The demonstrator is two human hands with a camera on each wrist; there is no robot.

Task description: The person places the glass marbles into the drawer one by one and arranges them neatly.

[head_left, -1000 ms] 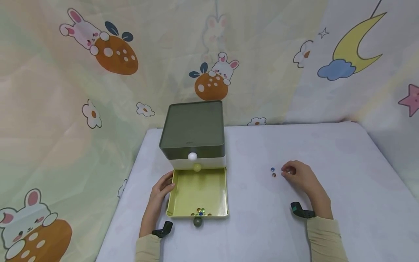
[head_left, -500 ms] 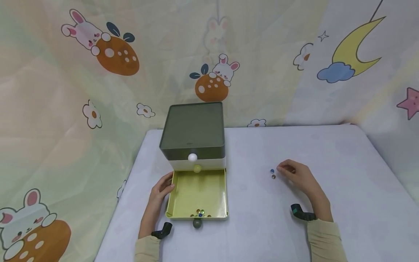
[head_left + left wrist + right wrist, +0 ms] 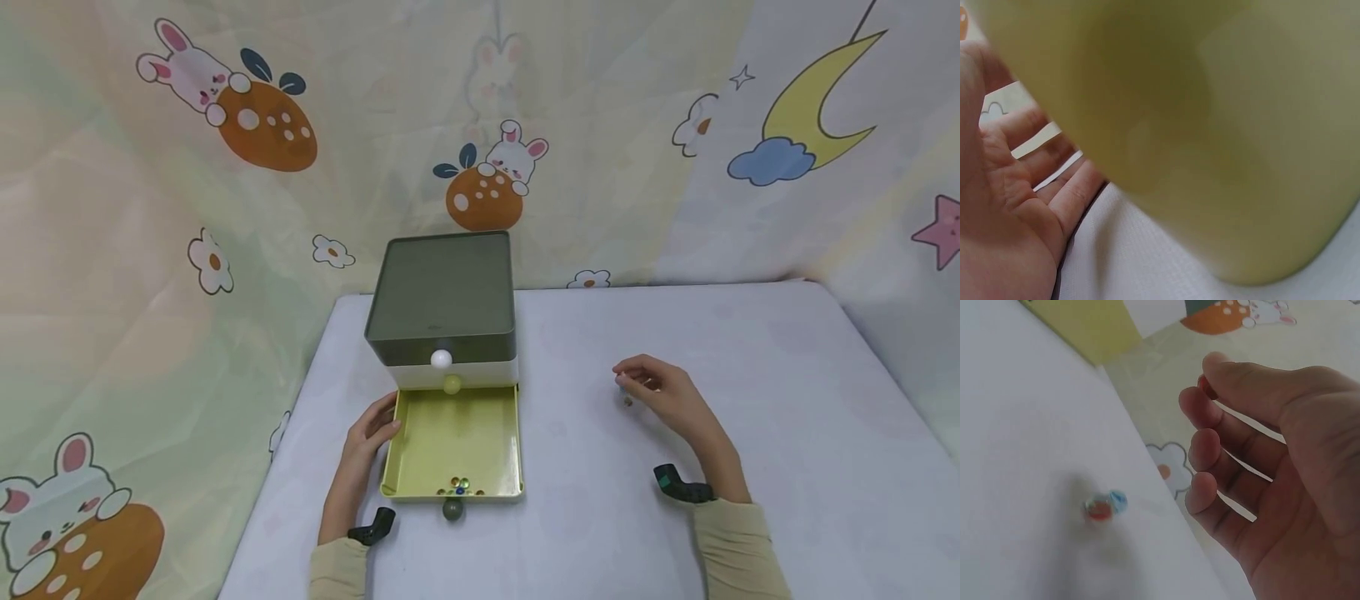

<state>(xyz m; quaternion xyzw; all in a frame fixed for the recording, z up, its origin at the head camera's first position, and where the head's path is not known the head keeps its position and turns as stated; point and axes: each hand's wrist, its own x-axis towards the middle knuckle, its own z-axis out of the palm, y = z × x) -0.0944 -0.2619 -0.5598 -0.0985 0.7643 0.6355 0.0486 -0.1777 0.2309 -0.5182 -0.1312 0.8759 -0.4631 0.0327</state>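
Well, the right hand (image 3: 663, 393) has its grip pinched on a small red bead (image 3: 1209, 388), held between thumb and index fingertip, while its other fingers bend loosely below. That hand hangs to the right of the drawer, well apart from it. Beneath it on the white desk (image 3: 577, 508) lie two more beads close together, a blue bead (image 3: 1118, 500) and a reddish bead (image 3: 1099, 509), both blurred in the right wrist view; in the head view the fingers partly cover them. The left hand (image 3: 371, 427) is at the left side of the yellow-green drawer (image 3: 457, 429), its grip loosely spread, fingers extended along the outer wall and thumb by the rim. Inside the drawer, several coloured beads (image 3: 460, 491) gather along the front wall, amber, green and blue among them. The drawer juts out at the bottom of a cabinet (image 3: 442, 287) with a dark green top, a white layer under it, and round knobs. Behind the desk, a backdrop (image 3: 600, 167) shows rabbits, flowers and a moon.
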